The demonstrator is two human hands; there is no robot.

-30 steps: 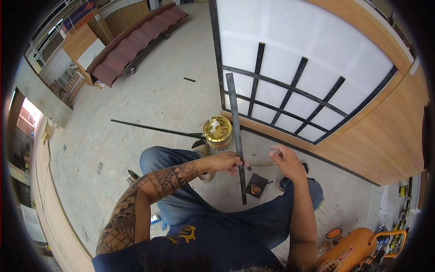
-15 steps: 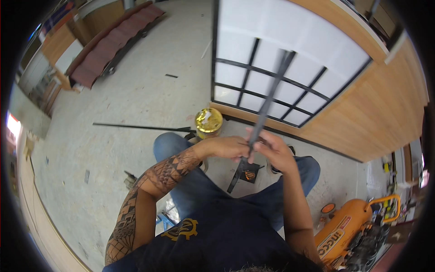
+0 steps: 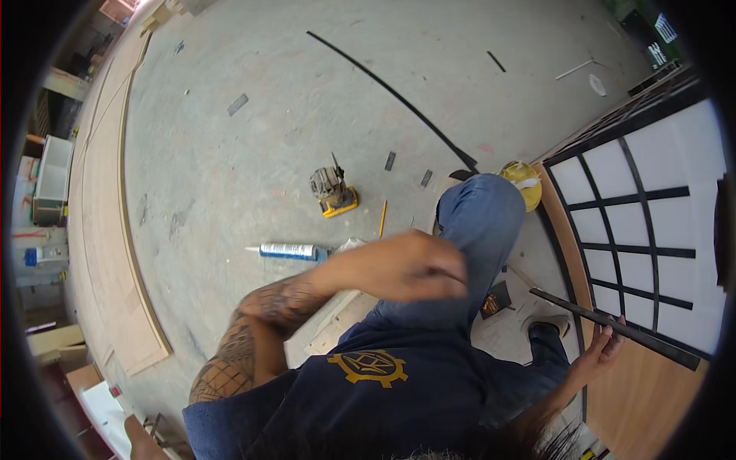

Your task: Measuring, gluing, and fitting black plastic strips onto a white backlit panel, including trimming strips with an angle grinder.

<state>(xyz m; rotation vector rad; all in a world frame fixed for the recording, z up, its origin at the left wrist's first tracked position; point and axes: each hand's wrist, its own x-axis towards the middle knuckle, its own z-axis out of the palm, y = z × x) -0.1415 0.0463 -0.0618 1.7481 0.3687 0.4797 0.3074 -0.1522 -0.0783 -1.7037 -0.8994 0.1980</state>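
Note:
My right hand [image 3: 600, 354] is closed around a dark flat strip [image 3: 583, 313], held beside the white panel with a black grid [image 3: 632, 222] at the right. Over my bent left knee hangs my left hand [image 3: 422, 268], blurred, its fingers turned down and partly hidden. Left of that hand, a blue and white sealant tube [image 3: 287, 251] lies on the floor. A yellow pencil [image 3: 382, 218] and a cordless power tool with a yellow base [image 3: 333, 192] are just beyond. Between my legs is a small black square item [image 3: 495, 300] with an orange mark.
A long black strip [image 3: 383, 84] stretches over the concrete floor toward a round yellow-topped container [image 3: 523, 184] by my knee. Short dark offcuts [image 3: 426, 178] are scattered around. Long wooden boards [image 3: 107, 207] lie along the left side.
My view has swung left. My left hand has come off the dark strip and moved over my left knee; my right hand still holds the strip, now off to the right.

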